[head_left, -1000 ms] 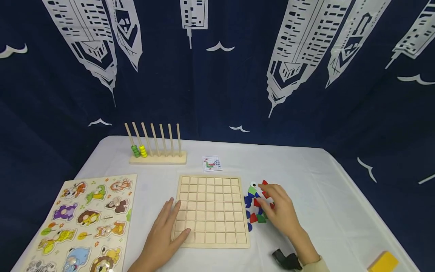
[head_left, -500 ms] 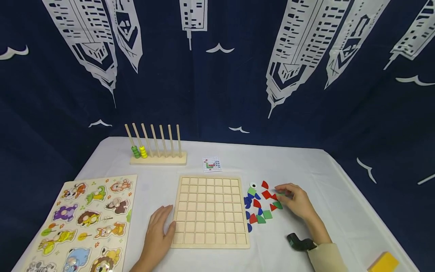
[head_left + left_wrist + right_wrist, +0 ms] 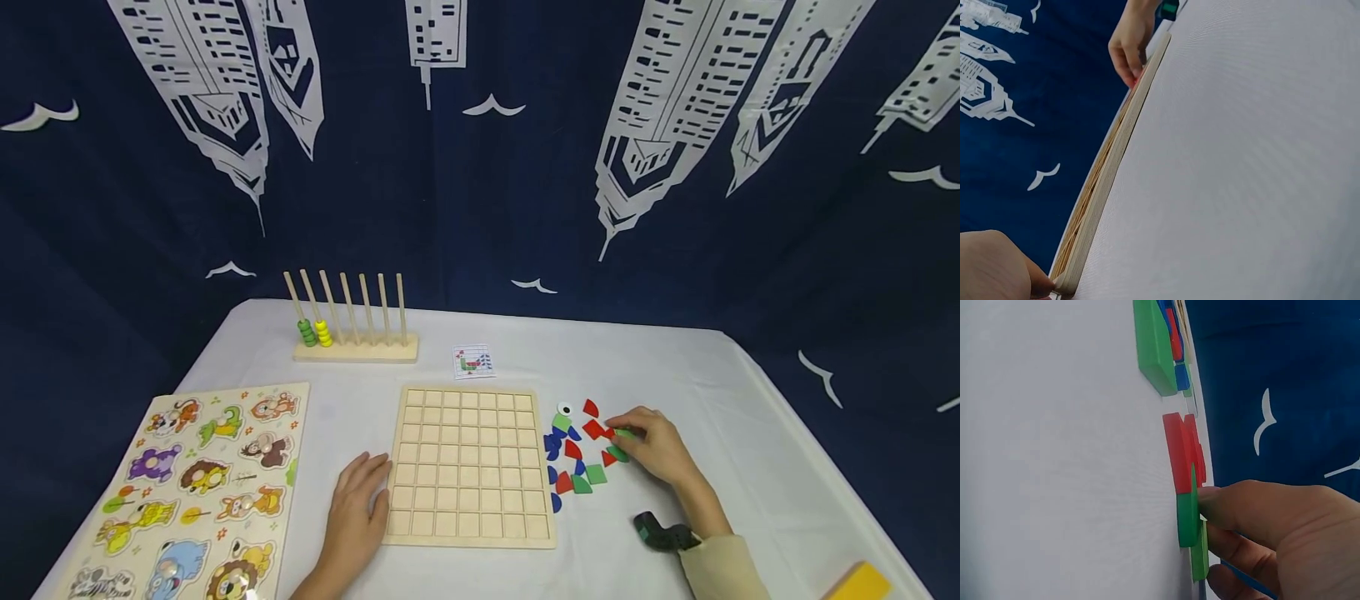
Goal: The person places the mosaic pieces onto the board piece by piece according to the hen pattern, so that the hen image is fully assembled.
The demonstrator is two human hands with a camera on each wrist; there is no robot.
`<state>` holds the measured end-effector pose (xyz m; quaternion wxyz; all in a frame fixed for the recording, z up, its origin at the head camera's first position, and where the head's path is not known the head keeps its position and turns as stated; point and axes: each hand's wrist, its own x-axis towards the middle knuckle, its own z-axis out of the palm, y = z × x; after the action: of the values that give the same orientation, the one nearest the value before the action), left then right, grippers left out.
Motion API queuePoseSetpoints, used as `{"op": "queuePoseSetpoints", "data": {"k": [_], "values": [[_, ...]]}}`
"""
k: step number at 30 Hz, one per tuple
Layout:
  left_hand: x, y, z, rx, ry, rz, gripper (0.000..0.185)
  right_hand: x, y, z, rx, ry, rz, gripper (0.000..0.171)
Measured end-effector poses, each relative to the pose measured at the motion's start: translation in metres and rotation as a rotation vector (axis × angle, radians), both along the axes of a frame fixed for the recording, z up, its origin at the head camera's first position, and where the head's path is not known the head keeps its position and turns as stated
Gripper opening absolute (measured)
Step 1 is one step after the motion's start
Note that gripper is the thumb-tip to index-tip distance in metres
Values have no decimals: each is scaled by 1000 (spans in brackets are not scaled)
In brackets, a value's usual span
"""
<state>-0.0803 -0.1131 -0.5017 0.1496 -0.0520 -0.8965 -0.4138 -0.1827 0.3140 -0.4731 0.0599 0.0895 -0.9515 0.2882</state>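
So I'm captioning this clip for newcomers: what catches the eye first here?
Probably the empty wooden grid board at the centre of the white table, with the left hand resting at its left edge. Just right of it, the right hand touches a green piece in a scatter of red, blue and green shape pieces.

Left of the right hand [image 3: 656,446] lie five red pieces [image 3: 592,429], four green pieces [image 3: 596,473] and some six blue pieces [image 3: 553,446]. Beyond the left hand [image 3: 358,508], one grid board [image 3: 471,467], one animal puzzle [image 3: 195,487], six pegs [image 3: 352,308].
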Motion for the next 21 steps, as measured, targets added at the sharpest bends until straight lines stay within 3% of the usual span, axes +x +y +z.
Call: {"op": "queuePoseSetpoints", "data": {"k": [4, 8, 16, 21], "values": [[0, 0, 0, 1, -36, -4, 37, -2, -2, 1, 45, 30, 9, 19], [0, 0, -1, 1, -59, -4, 38, -3, -2, 1, 63, -1, 8, 22], [0, 0, 0, -15, -35, 0, 38, -6, 0, 3, 3, -118, -16, 24], [0, 1, 0, -24, -17, 3, 37, -7, -2, 6, 11, -83, -55, 21]]}}
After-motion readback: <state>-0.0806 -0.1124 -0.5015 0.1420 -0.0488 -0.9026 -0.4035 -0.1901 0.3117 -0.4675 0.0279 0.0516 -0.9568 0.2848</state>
